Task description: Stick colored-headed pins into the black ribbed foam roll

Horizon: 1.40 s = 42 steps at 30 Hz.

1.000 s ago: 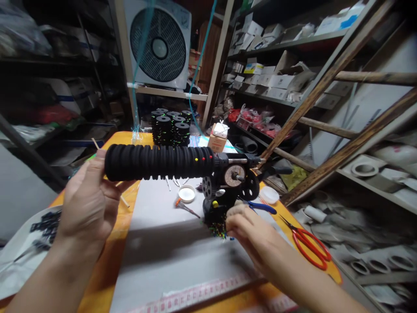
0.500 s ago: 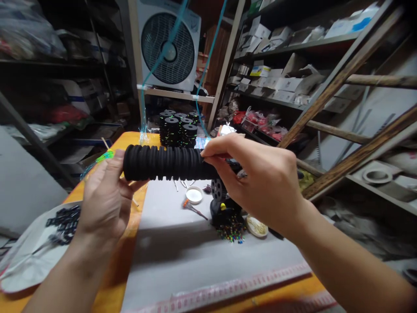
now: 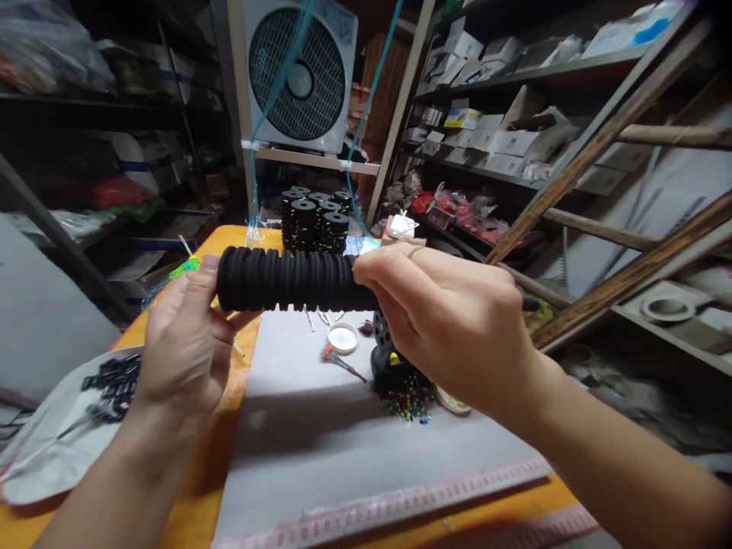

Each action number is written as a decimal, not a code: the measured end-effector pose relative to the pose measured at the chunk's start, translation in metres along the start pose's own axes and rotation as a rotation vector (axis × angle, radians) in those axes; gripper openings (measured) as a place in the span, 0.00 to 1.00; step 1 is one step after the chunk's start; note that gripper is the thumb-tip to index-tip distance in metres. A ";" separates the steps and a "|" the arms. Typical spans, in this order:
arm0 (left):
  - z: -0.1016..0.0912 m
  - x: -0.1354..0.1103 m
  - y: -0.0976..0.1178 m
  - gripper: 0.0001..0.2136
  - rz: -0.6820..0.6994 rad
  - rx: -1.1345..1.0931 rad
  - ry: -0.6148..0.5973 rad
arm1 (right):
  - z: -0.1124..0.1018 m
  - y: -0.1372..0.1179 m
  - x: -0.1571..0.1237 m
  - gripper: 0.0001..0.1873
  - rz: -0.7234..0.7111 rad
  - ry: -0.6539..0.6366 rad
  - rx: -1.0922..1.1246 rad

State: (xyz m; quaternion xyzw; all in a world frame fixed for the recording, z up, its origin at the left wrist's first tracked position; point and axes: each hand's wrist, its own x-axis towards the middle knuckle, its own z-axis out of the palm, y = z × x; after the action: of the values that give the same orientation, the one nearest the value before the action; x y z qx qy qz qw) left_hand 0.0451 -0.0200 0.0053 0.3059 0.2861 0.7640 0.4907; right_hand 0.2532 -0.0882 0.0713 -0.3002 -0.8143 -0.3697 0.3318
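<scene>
A row of black foam winding spools (image 3: 286,280), packed side by side into a ribbed cylinder, is held level above the table. My left hand (image 3: 188,343) is closed around its left end, thumb on the near side. At the right end, my right hand (image 3: 446,320) has its fingers pinched together against the row; whatever they hold is hidden. Below lie a pile of small pins with coloured heads (image 3: 409,400), a white round lid (image 3: 343,338) and a thin brush-like tool with an orange end (image 3: 343,362). A small dish (image 3: 454,402) is partly hidden behind my right hand.
Stacked black spools (image 3: 314,221) stand at the back of the orange table (image 3: 223,427). A white tray (image 3: 43,465) with black pieces lies left. A ruler strip (image 3: 400,507) crosses the front of the grey board (image 3: 309,457). A fan (image 3: 300,76) and a wooden ladder (image 3: 572,183) stand behind.
My right hand has turned slightly, so its fingertips curl closer behind the knuckles at the right end of the spools. The left hand keeps its hold; the view has shifted slightly.
</scene>
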 end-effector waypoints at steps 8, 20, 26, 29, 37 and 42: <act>-0.001 0.004 0.000 0.36 0.005 0.003 0.018 | 0.003 -0.002 0.005 0.18 -0.047 -0.042 -0.047; 0.005 -0.001 0.000 0.08 0.031 0.002 -0.015 | -0.046 -0.028 -0.148 0.08 0.409 -0.657 0.176; 0.007 -0.003 0.003 0.09 0.033 0.027 0.002 | -0.028 -0.042 -0.189 0.05 0.570 -0.480 0.125; 0.008 -0.003 0.004 0.08 0.028 0.027 0.016 | -0.018 -0.048 -0.187 0.06 0.599 -0.389 0.176; 0.003 0.000 0.000 0.12 0.025 -0.019 -0.011 | -0.026 -0.030 -0.160 0.05 0.432 -0.443 0.159; 0.000 0.002 0.000 0.35 -0.002 0.026 -0.007 | -0.036 -0.016 -0.084 0.08 0.378 -0.264 0.370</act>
State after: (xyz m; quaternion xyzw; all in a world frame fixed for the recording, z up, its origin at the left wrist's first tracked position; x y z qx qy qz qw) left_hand 0.0446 -0.0179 0.0058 0.3145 0.2946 0.7588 0.4885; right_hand 0.3034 -0.1461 0.0188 -0.4262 -0.8337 -0.1044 0.3351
